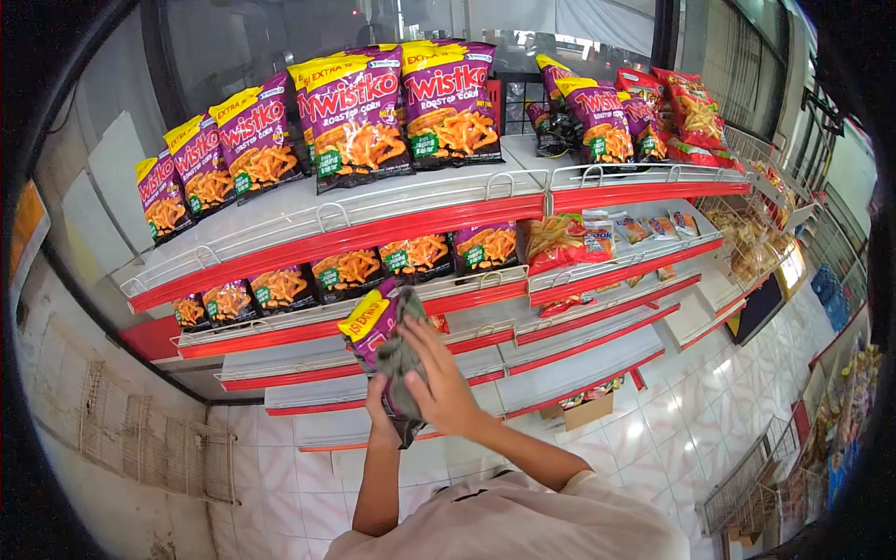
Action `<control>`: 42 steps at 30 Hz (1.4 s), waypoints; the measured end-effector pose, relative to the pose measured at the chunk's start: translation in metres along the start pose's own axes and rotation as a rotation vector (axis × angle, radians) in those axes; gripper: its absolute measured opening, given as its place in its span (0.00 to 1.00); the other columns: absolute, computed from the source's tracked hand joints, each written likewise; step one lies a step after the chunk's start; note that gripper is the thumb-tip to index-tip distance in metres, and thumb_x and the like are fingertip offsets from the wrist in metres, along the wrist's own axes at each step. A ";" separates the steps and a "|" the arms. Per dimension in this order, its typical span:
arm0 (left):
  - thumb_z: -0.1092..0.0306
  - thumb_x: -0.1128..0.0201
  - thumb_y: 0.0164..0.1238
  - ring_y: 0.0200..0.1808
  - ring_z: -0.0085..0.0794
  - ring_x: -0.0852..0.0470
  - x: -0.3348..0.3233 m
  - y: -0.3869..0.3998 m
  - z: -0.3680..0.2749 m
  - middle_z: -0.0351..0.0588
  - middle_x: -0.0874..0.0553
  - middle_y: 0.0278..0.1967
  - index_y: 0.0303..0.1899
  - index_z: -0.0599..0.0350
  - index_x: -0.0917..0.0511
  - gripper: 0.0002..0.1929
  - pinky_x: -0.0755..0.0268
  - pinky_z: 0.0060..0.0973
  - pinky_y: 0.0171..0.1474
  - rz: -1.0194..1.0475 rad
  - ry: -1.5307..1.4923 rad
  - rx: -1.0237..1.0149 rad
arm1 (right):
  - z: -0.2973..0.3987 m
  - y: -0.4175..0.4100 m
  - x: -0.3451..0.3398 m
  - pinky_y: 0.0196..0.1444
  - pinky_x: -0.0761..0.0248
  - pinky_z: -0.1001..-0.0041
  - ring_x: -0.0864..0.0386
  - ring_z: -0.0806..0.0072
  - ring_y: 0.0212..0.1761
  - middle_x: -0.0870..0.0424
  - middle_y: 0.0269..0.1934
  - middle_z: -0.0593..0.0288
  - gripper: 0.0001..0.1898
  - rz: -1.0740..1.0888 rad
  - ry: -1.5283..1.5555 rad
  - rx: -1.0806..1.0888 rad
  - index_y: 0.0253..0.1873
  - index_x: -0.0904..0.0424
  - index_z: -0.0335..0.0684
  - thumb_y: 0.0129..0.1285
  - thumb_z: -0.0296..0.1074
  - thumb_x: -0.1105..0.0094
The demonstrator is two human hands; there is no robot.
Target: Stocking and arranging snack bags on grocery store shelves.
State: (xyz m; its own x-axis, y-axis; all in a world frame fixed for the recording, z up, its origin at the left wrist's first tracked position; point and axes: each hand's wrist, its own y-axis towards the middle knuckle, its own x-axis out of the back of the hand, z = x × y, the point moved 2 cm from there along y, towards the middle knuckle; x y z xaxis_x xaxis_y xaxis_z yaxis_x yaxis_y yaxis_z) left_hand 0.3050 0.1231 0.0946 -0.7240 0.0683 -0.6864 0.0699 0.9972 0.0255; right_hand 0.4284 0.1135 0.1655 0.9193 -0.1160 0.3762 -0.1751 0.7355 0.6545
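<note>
My left hand (382, 413) grips the lower end of a purple Twistko snack bag (365, 323) in front of the shelves. Against the bag's face my right hand (437, 381) presses a crumpled grey-green cloth (404, 360), which covers much of the bag. Larger Twistko bags (357, 119) stand in a row on the top shelf, and more purple bags (416, 257) stand on the shelf below. At the right of the top shelf are further Twistko bags (603, 126) and red snack bags (689, 112).
White shelves with red front edges (448, 231) and wire rails span the view. A cardboard box (589, 413) with packets sits on the tiled floor under them. Wire racks stand at the left wall (150, 437) and lower right (752, 483). Small packets (630, 228) lie on the second shelf.
</note>
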 end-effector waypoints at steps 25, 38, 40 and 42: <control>0.39 0.55 0.67 0.59 0.37 0.28 -0.011 -0.005 0.000 0.48 0.27 0.59 0.64 0.59 0.38 0.35 0.36 0.33 0.62 -0.083 0.017 0.023 | 0.000 0.006 -0.002 0.71 0.58 0.61 0.53 0.49 0.73 0.48 0.70 0.43 0.29 -0.014 0.084 -0.029 0.69 0.46 0.33 0.65 0.33 0.54; 0.44 0.58 0.70 0.58 0.34 0.26 -0.012 -0.015 -0.005 0.47 0.26 0.57 0.63 0.56 0.36 0.29 0.35 0.33 0.61 -0.015 -0.085 -0.015 | 0.011 0.006 -0.006 0.72 0.59 0.59 0.53 0.50 0.74 0.48 0.70 0.44 0.30 0.062 0.048 0.016 0.70 0.47 0.34 0.65 0.36 0.54; 0.42 0.60 0.69 0.56 0.35 0.25 -0.005 -0.017 -0.004 0.47 0.25 0.56 0.62 0.56 0.35 0.30 0.34 0.34 0.60 -0.024 -0.011 -0.049 | 0.013 0.001 -0.009 0.72 0.58 0.60 0.53 0.51 0.73 0.47 0.70 0.44 0.30 0.059 0.071 0.047 0.69 0.47 0.33 0.64 0.35 0.54; 0.41 0.59 0.69 0.53 0.35 0.23 0.010 -0.015 0.007 0.46 0.23 0.53 0.60 0.56 0.33 0.30 0.32 0.34 0.57 -0.063 0.087 -0.080 | 0.009 0.003 -0.005 0.72 0.58 0.61 0.51 0.51 0.73 0.46 0.69 0.43 0.29 0.069 0.118 0.056 0.69 0.46 0.32 0.64 0.33 0.55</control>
State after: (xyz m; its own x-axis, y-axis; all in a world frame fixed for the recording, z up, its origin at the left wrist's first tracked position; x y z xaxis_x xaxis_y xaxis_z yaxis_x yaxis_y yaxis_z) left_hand 0.3021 0.1089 0.0823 -0.7822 0.0047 -0.6231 -0.0299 0.9985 0.0452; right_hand 0.4201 0.1106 0.1714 0.9387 0.0154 0.3443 -0.2559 0.7003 0.6664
